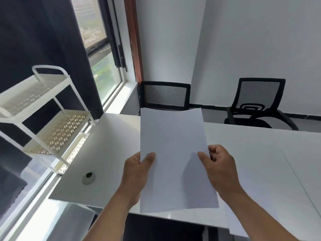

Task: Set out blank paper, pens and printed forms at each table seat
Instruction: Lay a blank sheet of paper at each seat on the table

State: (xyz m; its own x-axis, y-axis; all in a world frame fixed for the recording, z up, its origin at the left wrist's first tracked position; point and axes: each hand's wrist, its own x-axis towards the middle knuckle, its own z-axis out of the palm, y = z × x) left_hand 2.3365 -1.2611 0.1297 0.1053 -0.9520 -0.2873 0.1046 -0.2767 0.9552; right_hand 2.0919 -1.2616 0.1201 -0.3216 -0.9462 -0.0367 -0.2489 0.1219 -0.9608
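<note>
Head view, left to right. Far left: dark navy fabric curtain (40,40) hanging over the window side, with a white perforated-metal three-tier trolley (43,108) standing in front of it, shelves bare as far as visible. Beside that, a dark-framed glass window (97,44) showing blurred greenery and buildings outside, edged on its right by a reddish-brown wooden frame strip (133,39).

Lower left of centre: white rectangular laminate table (107,145), with a round grey cable grommet (88,178) set into its surface near the window-side edge.

Centre: left hand (137,173) gripping the left edge of a blank white paper sheet (173,153), thumb lying across the front face, fingers hidden behind. Sheet held up off the table, upright and tilted slightly, top edge overlapping the lower part of a black mesh-backed office chair (165,94) pushed in at the far side of the table. Right hand (220,169) pinching the sheet's right edge, thumb on the front, fingers curled behind and beside the edge.

Right: second black mesh-backed office chair with armrests (258,105) turned somewhat away from the table, against the white wall (260,40). Bottom right: another white paper sheet (236,223) lying at the near table edge, partly hidden by the right forearm; blank or printed cannot be told.
</note>
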